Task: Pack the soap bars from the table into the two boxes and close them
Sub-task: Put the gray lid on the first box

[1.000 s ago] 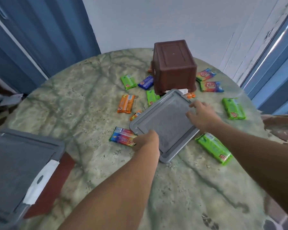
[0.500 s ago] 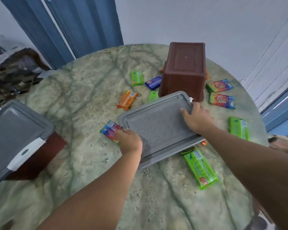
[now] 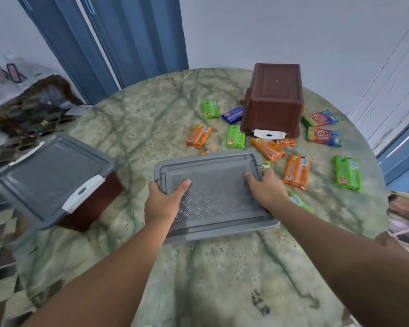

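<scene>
Both hands, left point(image 3: 162, 201) and right point(image 3: 267, 188), grip the lid point(image 3: 215, 194); next, right the upturned box point(image 3: 273, 100) at one o'clock.

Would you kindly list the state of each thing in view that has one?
Brown box: upside down, lidless.
Grey lid: off, gripped by both hands.
Second box: upright, lid on.
Soap bars: loose on the table.
Left hand: gripping.
Right hand: gripping.

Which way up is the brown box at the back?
Upside down: the brown box shows its flat base on top, rim down on the table.
</scene>
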{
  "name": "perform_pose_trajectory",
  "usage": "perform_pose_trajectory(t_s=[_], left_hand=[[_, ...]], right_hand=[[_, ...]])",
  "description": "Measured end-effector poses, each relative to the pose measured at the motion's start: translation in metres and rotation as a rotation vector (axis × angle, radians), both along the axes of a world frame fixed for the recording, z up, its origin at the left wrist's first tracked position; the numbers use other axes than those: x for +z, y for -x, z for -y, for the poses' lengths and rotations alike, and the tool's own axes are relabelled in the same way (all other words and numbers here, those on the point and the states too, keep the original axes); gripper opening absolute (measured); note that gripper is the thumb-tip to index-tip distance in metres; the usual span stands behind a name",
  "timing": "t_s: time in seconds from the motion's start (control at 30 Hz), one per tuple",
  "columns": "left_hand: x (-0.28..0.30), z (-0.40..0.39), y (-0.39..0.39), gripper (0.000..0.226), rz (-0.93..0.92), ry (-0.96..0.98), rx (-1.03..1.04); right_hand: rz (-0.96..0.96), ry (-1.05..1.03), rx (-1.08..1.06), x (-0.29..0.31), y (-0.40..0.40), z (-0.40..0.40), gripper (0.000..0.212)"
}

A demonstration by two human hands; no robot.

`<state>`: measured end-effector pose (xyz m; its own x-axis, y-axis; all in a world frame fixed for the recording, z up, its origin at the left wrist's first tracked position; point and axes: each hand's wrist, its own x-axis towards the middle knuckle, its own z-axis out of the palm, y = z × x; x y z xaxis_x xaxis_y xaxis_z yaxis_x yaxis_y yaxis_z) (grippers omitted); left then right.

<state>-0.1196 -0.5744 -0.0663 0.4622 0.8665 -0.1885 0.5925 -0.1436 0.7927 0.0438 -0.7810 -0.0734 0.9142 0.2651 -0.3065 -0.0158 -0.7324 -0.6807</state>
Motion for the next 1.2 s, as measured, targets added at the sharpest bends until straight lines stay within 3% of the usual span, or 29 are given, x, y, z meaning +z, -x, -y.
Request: perform_pose_trajectory(t_s=[0.2,0.37,0.6,0.7,0.83,0.93,1.03,1.13,1.2], left_hand=[[-0.006,-0.024,0.071,0.059,-0.05,-0.073,-0.041],[-0.02,-0.049,0.127,0.063,-0.128,-0.081,-0.095],[-0.025,-0.084,0.168,0.079,-0.325,-0.117,-0.201],[-0.025,-0.092,0.169,0.095,-0.497,-0.19,-0.254],[-0.031,-0.092,0.158,0.116,-0.7,-0.34,-0.263],[-0.03,-0.087,0.152,0.103,-0.659,-0.585,-0.291],[-0.023,-0.078,0.139,0.075,-0.535,-0.769,-0.415],[-0.011,-0.06,0.116,0.038,-0.391,-0.705,-0.518],[-0.004,-0.046,0.097,0.024,-0.37,-0.637,-0.537]], right_hand=[[-0.02,0.077,0.02,-0.022,0.075,-0.016,0.064],[0.023,0.33,0.174,-0.036,0.123,-0.022,0.074],[0.077,0.518,0.269,-0.032,0.163,-0.042,0.066],[0.067,0.579,0.316,-0.029,0.164,-0.048,0.067],[0.056,0.639,0.376,-0.029,0.163,-0.048,0.082],[0.052,0.664,0.414,-0.026,0.163,-0.049,0.08],[0.008,0.616,0.476,-0.021,0.156,-0.046,0.066],[-0.049,0.42,0.424,-0.014,0.141,-0.037,0.061],[0.033,0.354,0.363,-0.011,0.126,-0.028,0.057]])
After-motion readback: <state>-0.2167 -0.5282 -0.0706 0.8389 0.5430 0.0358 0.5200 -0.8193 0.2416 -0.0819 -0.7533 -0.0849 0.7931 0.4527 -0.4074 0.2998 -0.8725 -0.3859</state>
